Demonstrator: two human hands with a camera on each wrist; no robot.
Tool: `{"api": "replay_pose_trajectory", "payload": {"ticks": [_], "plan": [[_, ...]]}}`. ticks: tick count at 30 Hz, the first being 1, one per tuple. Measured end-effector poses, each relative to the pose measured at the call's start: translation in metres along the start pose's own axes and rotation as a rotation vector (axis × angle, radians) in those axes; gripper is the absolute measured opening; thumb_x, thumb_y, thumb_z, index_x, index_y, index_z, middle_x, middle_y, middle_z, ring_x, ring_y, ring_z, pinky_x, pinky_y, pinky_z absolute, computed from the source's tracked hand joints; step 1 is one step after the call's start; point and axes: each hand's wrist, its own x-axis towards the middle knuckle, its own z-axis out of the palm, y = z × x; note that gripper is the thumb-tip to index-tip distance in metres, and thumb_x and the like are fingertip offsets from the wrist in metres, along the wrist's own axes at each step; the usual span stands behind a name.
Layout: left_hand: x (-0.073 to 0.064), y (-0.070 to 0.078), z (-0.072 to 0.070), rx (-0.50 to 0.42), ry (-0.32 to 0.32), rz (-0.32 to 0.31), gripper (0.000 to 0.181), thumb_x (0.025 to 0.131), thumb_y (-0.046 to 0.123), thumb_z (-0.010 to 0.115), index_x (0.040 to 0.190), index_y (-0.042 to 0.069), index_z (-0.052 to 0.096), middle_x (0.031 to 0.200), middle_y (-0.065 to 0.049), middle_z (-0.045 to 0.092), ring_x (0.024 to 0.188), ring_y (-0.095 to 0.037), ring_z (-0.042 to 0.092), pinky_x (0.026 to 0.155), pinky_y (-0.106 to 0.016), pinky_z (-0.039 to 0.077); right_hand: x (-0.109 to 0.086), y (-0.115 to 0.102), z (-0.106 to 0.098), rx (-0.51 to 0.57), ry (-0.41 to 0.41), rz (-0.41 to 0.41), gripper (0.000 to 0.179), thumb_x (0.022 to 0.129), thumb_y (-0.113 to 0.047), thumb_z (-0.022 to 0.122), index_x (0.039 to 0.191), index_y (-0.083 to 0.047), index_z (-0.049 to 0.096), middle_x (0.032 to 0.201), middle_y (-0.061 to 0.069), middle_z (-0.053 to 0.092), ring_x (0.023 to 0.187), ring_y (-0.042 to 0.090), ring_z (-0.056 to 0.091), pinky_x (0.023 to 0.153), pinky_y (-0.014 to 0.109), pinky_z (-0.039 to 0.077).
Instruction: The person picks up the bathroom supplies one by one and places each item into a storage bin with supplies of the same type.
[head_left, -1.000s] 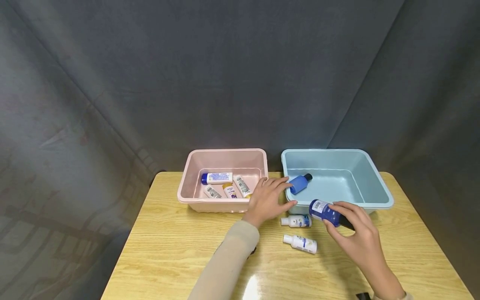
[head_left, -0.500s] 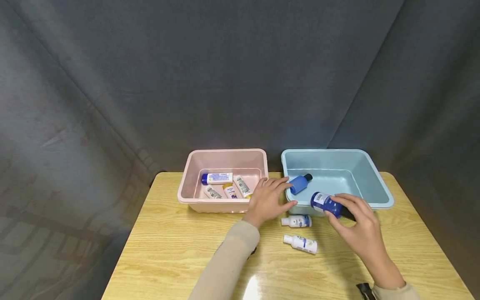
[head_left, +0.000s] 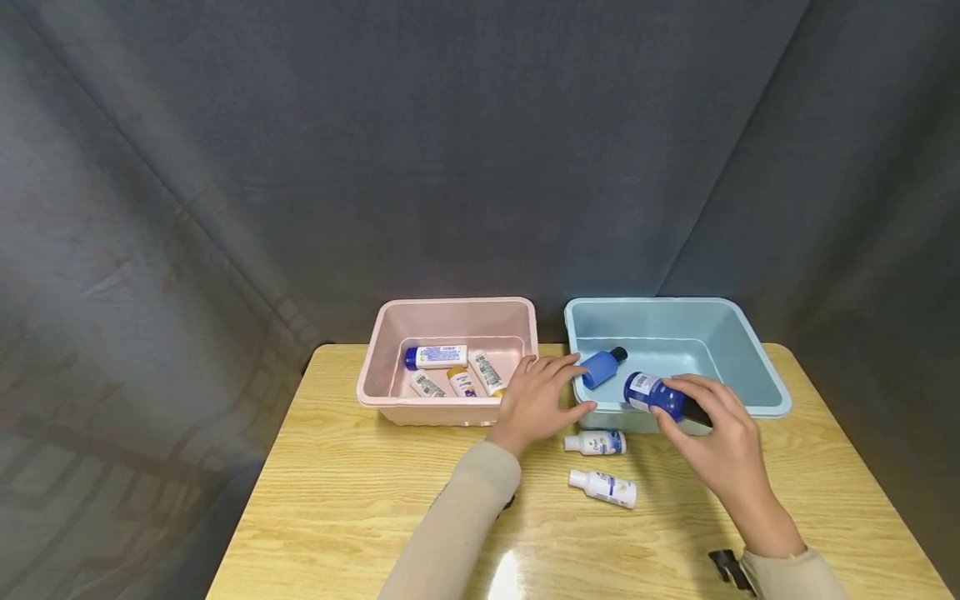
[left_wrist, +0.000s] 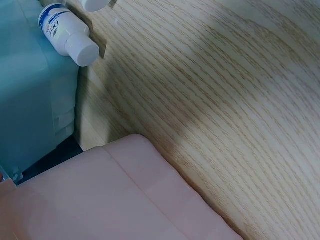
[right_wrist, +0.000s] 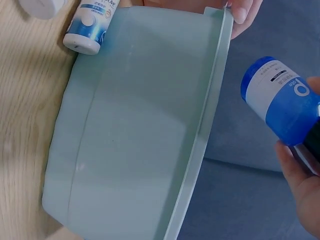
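Observation:
My right hand (head_left: 716, 437) pinches a blue bottle (head_left: 651, 392) with a black cap and white label between thumb and fingers, tilted above the front rim of the light-blue bin (head_left: 768, 410). The right wrist view shows the same bottle (right_wrist: 280, 102) clear of the bin's edge. With fingers spread, my left hand (head_left: 532, 404) rests at the near left corner of that bin; in the right wrist view its fingertips (right_wrist: 240, 15) touch the rim. Another blue bottle (head_left: 600, 369), black-capped, lies inside the bin near those fingers.
A pink bin (head_left: 435, 410) stands to the left, holding several small tubes and bottles, one a white tube (head_left: 440, 357) with a blue cap. Two white bottles lie on the wooden table (head_left: 345, 500): one bottle (head_left: 595, 442) against the light-blue bin, another bottle (head_left: 603, 488) nearer me.
My right hand has lifted the blue bottle a little, away from me and slightly right, over the bin's front rim. The left hand stays at the bin corner.

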Motion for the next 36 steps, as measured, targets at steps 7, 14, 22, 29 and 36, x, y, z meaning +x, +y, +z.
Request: {"api": "replay_pose_trajectory", "payload": {"ticks": [7, 14, 22, 29, 36], "plan": [[0.001, 0.000, -0.001, -0.003, -0.003, -0.005, 0.065, 0.092, 0.074, 0.038, 0.145, 0.036, 0.048, 0.154, 0.015, 0.038, 0.135, -0.011, 0.041, 0.115, -0.037, 0.025, 0.003, 0.004, 0.005, -0.015, 0.004, 0.082, 0.044, 0.064, 0.001, 0.087, 0.105, -0.001, 0.072, 0.111, 0.018, 0.066, 0.102, 0.035, 0.057, 0.093, 0.002, 0.031], [0.001, -0.002, -0.001, 0.000, 0.004, -0.003, 0.065, 0.092, 0.073, 0.039, 0.145, 0.036, 0.048, 0.154, 0.014, 0.039, 0.135, -0.013, 0.043, 0.115, -0.037, 0.026, 0.007, 0.010, 0.012, 0.004, 0.022, 0.146, 0.042, 0.066, 0.002, 0.086, 0.105, -0.001, 0.073, 0.110, 0.018, 0.067, 0.103, 0.036, 0.057, 0.093, 0.002, 0.030], [0.002, -0.002, -0.002, 0.008, -0.003, 0.000, 0.065, 0.092, 0.074, 0.037, 0.145, 0.037, 0.048, 0.154, 0.015, 0.038, 0.135, -0.012, 0.042, 0.115, -0.037, 0.026, 0.007, 0.023, 0.018, 0.011, 0.011, 0.180, 0.041, 0.068, 0.003, 0.086, 0.106, 0.001, 0.072, 0.110, 0.020, 0.066, 0.103, 0.037, 0.059, 0.092, 0.002, 0.030], [0.002, 0.002, -0.001, 0.015, -0.023, 0.007, 0.066, 0.093, 0.075, 0.035, 0.146, 0.037, 0.047, 0.155, 0.016, 0.037, 0.135, -0.010, 0.041, 0.116, -0.037, 0.024, 0.006, 0.037, 0.018, -0.021, -0.005, 0.163, 0.041, 0.068, 0.004, 0.086, 0.106, 0.002, 0.072, 0.110, 0.021, 0.066, 0.102, 0.040, 0.060, 0.088, -0.002, 0.028], [0.001, 0.002, -0.001, 0.015, -0.014, -0.002, 0.065, 0.092, 0.074, 0.037, 0.145, 0.037, 0.048, 0.154, 0.016, 0.038, 0.135, -0.011, 0.042, 0.115, -0.037, 0.025, 0.009, 0.050, 0.018, -0.056, -0.084, 0.183, 0.041, 0.072, -0.002, 0.085, 0.110, 0.000, 0.071, 0.113, 0.021, 0.064, 0.101, 0.040, 0.060, 0.084, -0.004, 0.026]]}}
